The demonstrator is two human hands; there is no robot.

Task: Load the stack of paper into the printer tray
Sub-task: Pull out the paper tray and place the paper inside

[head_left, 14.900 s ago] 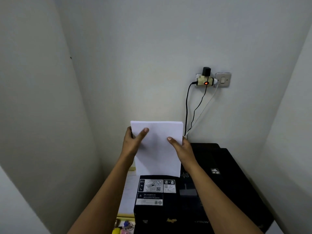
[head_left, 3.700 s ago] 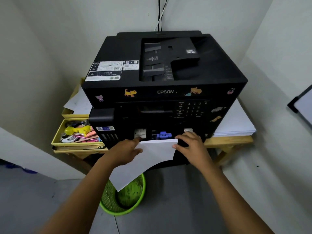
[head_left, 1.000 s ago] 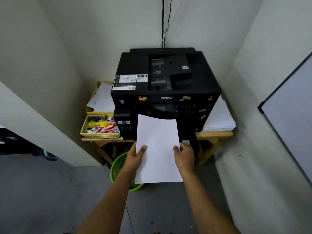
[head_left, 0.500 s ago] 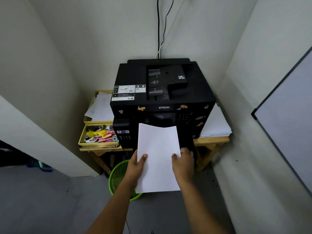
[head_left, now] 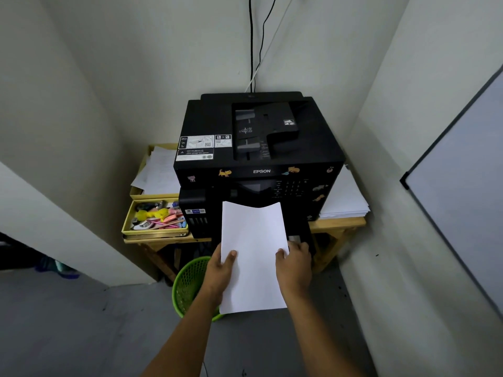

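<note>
Paper stack (head_left: 254,254) lengthwise toward printer (head_left: 258,161); left hand (head_left: 221,270) and right hand (head_left: 294,263) grip its sides.

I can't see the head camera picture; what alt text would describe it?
Two hands, left hand and right hand, hold a stack of white paper in front of a black Epson printer on a wooden table. A green wastebasket stands below.

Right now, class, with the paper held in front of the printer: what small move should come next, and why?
Probably lower the paper stack and level it toward the printer front. Both hands, left hand and right hand, grip its sides, but it is held above the low front, its far edge sagging.
</note>
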